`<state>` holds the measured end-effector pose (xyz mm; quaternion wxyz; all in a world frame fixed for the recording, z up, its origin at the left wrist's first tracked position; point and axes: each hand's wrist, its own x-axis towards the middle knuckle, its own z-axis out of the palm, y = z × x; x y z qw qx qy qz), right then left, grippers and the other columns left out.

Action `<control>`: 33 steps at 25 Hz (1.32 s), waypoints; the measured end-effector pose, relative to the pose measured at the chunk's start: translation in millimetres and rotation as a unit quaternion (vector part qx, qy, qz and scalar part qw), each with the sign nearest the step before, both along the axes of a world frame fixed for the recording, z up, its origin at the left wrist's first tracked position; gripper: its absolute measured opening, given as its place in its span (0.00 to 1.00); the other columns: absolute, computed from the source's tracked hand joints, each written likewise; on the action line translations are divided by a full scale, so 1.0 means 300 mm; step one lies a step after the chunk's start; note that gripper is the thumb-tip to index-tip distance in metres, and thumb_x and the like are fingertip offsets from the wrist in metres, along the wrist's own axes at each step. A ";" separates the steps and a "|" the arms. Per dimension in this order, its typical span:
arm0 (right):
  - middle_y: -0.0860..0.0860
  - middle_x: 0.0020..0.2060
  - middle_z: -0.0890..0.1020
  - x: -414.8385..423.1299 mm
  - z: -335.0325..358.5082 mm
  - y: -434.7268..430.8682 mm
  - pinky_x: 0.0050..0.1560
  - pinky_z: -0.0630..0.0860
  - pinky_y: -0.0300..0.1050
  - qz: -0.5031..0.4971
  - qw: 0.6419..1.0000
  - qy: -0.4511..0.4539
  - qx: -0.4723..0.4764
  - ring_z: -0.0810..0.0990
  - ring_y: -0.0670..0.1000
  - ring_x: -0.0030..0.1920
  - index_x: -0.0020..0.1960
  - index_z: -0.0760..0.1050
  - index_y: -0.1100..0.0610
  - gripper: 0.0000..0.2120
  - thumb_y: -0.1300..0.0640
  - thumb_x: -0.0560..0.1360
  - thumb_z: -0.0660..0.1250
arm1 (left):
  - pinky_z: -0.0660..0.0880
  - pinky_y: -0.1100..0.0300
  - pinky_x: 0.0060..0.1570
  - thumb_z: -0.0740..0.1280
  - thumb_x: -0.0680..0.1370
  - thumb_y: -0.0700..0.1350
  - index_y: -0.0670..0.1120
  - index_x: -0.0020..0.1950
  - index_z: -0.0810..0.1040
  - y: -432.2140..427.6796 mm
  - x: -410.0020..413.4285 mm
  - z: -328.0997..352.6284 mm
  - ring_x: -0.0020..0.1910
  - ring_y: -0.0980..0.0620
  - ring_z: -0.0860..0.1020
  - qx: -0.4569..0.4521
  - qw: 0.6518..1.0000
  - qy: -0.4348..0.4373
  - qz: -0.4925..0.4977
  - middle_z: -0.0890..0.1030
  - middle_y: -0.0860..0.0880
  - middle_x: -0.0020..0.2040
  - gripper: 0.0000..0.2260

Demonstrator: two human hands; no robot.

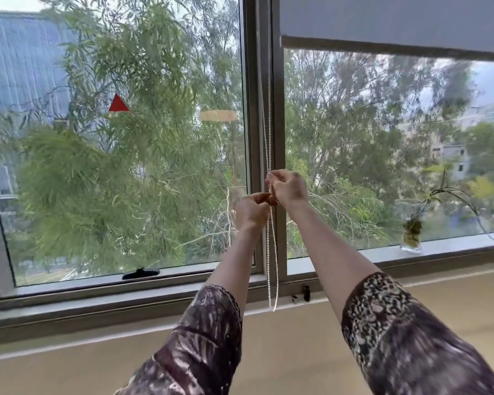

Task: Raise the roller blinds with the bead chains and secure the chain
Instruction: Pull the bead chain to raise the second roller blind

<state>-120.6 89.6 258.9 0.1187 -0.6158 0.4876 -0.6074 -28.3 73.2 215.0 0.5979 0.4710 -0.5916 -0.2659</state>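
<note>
Hanging against the vertical window post [254,138] that divides the two panes, the bead chain [271,252] is the reference for everything else. Right of the post, the roller blind [397,18] sits high, its bottom bar [382,47] near the top of the pane, so the raising looks largely done on that side; left of the post the glass shows no blind at all. Both arms reach up to the chain at the post. The right hand [290,186] is the upper one, fingers curled closed and pinching the strands, probably to hold tension so the blind cannot slip down. The left hand [253,210], just below and touching the same strands, is likewise closed on them, seemingly gathering or looping them for securing. Below the hands the chain loop dangles free, ending just above the sill [126,303]. A small dark fitting [306,293] on the frame just right of the loop's bottom may be the hook, though that is unclear. Well right of the post, a glass vase with a plant cutting [411,238] stands on the ledge, clear of the work. A red triangle sticker [119,104] marks the left pane.
</note>
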 end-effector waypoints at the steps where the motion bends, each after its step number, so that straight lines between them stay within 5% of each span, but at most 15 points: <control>1: 0.54 0.48 0.84 0.006 -0.007 -0.008 0.32 0.70 0.30 -0.009 1.000 -0.003 0.004 0.79 0.47 0.41 0.55 0.79 0.60 0.10 0.58 0.78 0.65 | 0.77 0.58 0.39 0.67 0.74 0.36 0.49 0.48 0.85 -0.002 0.005 -0.013 0.36 0.54 0.78 0.003 1.000 -0.004 -0.008 0.86 0.51 0.41 0.11; 5: 0.55 0.46 0.85 0.012 -0.072 -0.038 0.33 0.73 0.32 -0.032 0.999 -0.018 0.026 0.82 0.50 0.42 0.53 0.79 0.60 0.07 0.60 0.77 0.66 | 0.74 0.63 0.31 0.68 0.74 0.41 0.51 0.48 0.86 -0.029 0.031 -0.086 0.33 0.56 0.78 0.004 0.998 -0.066 0.011 0.87 0.53 0.43 0.09; 8: 0.56 0.46 0.85 0.020 -0.135 -0.061 0.31 0.74 0.30 -0.025 0.999 -0.015 0.042 0.82 0.51 0.43 0.52 0.79 0.61 0.07 0.60 0.77 0.65 | 0.81 0.54 0.43 0.71 0.74 0.45 0.49 0.51 0.86 -0.061 0.048 -0.148 0.40 0.52 0.82 0.009 0.998 -0.060 0.000 0.87 0.49 0.46 0.07; 12: 0.55 0.45 0.85 0.035 -0.195 -0.081 0.33 0.75 0.28 -0.030 0.999 -0.014 0.038 0.81 0.46 0.39 0.50 0.79 0.60 0.05 0.61 0.77 0.66 | 0.79 0.55 0.43 0.72 0.74 0.44 0.47 0.50 0.86 -0.098 0.060 -0.213 0.39 0.52 0.81 -0.003 0.999 -0.054 -0.003 0.87 0.47 0.46 0.07; 15: 0.56 0.46 0.84 0.030 -0.233 -0.099 0.41 0.81 0.37 -0.031 0.999 -0.008 0.042 0.83 0.50 0.42 0.49 0.79 0.61 0.05 0.61 0.77 0.66 | 0.80 0.50 0.49 0.73 0.73 0.42 0.45 0.49 0.86 -0.113 0.062 -0.245 0.40 0.51 0.81 0.012 0.999 -0.028 -0.039 0.86 0.48 0.42 0.06; 21: 0.50 0.38 0.82 -0.020 -0.309 -0.179 0.26 0.67 0.23 -0.029 0.999 0.012 0.034 0.77 0.40 0.34 0.46 0.79 0.58 0.03 0.60 0.76 0.66 | 0.79 0.44 0.54 0.73 0.73 0.38 0.42 0.50 0.85 -0.201 0.033 -0.305 0.43 0.47 0.81 0.045 0.997 -0.021 -0.059 0.86 0.43 0.45 0.07; 24: 0.49 0.36 0.82 -0.053 -0.371 -0.244 0.29 0.67 0.20 -0.024 0.999 0.016 0.033 0.76 0.38 0.33 0.44 0.79 0.57 0.04 0.60 0.76 0.66 | 0.79 0.50 0.48 0.74 0.72 0.39 0.43 0.50 0.85 -0.261 -0.002 -0.370 0.40 0.50 0.80 0.046 0.997 -0.024 -0.050 0.85 0.47 0.41 0.07; 31: 0.55 0.40 0.85 -0.144 -0.548 -0.386 0.43 0.80 0.40 0.026 0.998 -0.006 0.060 0.82 0.48 0.38 0.46 0.79 0.60 0.05 0.60 0.77 0.65 | 0.75 0.58 0.43 0.73 0.73 0.40 0.40 0.50 0.85 -0.400 -0.106 -0.556 0.39 0.56 0.78 0.087 0.993 -0.063 -0.040 0.86 0.43 0.46 0.08; 33: 0.55 0.40 0.85 -0.178 -0.580 -0.419 0.42 0.78 0.36 0.028 0.998 0.002 0.060 0.81 0.46 0.36 0.46 0.79 0.61 0.05 0.60 0.77 0.66 | 0.72 0.62 0.42 0.74 0.73 0.41 0.42 0.49 0.85 -0.427 -0.133 -0.602 0.37 0.58 0.78 0.098 0.992 -0.074 -0.028 0.86 0.46 0.43 0.07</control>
